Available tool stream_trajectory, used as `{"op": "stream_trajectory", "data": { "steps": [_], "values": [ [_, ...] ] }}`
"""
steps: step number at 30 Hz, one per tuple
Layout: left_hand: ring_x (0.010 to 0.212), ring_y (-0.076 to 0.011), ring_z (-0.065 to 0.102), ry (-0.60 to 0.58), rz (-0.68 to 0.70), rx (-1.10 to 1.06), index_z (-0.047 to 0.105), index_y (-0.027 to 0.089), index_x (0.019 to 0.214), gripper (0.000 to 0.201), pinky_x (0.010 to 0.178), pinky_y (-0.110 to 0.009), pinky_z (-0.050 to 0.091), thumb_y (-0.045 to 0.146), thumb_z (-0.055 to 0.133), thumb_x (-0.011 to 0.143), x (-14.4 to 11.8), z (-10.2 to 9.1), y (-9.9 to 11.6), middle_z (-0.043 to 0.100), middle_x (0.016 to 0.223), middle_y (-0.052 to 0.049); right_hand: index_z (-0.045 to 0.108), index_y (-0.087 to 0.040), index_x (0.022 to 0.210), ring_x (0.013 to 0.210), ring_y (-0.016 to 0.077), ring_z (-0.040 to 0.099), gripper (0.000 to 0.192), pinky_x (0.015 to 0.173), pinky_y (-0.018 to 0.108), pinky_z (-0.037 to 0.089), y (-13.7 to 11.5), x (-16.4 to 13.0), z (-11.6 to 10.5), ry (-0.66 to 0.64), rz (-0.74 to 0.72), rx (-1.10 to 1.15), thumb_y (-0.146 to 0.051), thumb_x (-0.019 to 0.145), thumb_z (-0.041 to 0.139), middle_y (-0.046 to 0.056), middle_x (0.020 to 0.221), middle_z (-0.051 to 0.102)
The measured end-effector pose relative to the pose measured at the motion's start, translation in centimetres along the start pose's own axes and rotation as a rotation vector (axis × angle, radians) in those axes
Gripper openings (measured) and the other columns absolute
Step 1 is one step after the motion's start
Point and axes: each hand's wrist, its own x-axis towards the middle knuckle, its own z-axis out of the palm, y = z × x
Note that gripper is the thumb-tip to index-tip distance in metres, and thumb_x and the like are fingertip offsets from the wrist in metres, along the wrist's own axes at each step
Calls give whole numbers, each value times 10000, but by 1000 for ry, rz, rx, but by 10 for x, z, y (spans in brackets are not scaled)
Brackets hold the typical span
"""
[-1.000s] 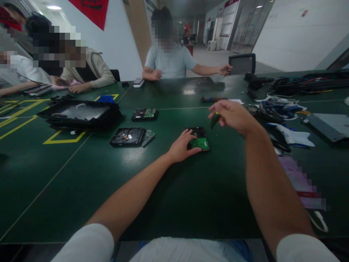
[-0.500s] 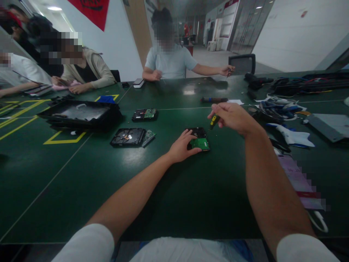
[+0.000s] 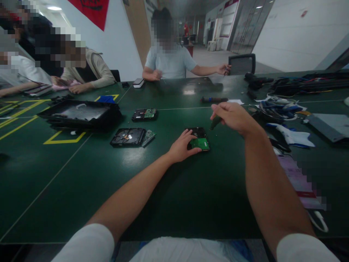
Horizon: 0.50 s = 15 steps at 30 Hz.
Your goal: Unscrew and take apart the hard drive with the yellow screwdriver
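Observation:
A hard drive [image 3: 203, 144] with a green circuit board lies on the table in front of me. My left hand [image 3: 183, 145] grips it from the left, thumb along the near side and fingers over the far part. Above the drive's right side, my right hand [image 3: 230, 115] pinches a small screwdriver [image 3: 215, 123] near its top. The screwdriver's handle looks dark green and smeared now, and its tip is too blurred to place. To the left lie another hard drive [image 3: 128, 137], a loose circuit board [image 3: 148, 138] and a further drive [image 3: 144, 114] behind them.
Black trays [image 3: 81, 112] are stacked at left. A dark cylindrical tool [image 3: 214, 99] lies beyond my right hand. Gloves [image 3: 293, 135], a cable bundle [image 3: 275, 109], a grey metal box [image 3: 328, 127] and a pink sheet [image 3: 296, 178] occupy the right. A person [image 3: 170, 60] sits opposite.
The screwdriver's yellow-marked handle has become a dark green smear, as if turning in my right fingers. My left hand and the drive stay put. The person opposite draws the outstretched hand slightly inward.

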Motion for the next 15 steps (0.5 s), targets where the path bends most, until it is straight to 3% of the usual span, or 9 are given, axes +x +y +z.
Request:
{"op": "stream_trajectory", "data": {
  "steps": [8,15],
  "values": [
    [1716,-355,194,-14,-4,0,623,229,1474,697,1342,-615,323,655,743,936,0,-1,0,392,1772,-177,736,-212,823,537,124,542,591,447,271,390,-1,0,2,-49,41,123,-758,1013,609,100,866,796],
    [1716,-353,194,-8,-5,10,628,232,1464,687,1351,-610,312,661,737,938,0,0,-1,393,1772,-172,798,-196,1022,718,183,705,217,612,301,599,-3,0,2,-118,124,301,-409,1027,754,93,897,772]
  ]
}}
